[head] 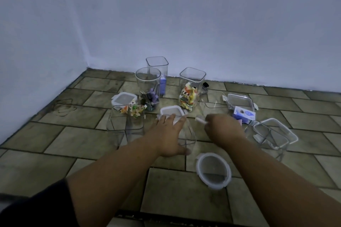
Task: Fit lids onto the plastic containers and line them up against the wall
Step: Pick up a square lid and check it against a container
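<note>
A clear plastic container (187, 135) is seen at the middle of the tiled floor (83, 134), well short of the wall (184, 24). A white-rimmed square lid (171, 112) is set at its far end. The left hand (168, 134) is spread wide over it: straight fingers are pressed on the lid's near edge, and the thumb is laid along the clear side. The right hand (221, 129) is curled just beside the container. Its grip is narrowed to a pinch on a small white tab (200, 120), which may be a lid latch, though blur leaves that unsettled. A round lid (213, 173) is laid flat on the floor between the forearms. Farther back, three uncovered containers are stood upright: a round container (147, 83) with clips inside, a square container (191, 86) with bright wrappers inside, and a back container (157, 63) nearest the wall.
</note>
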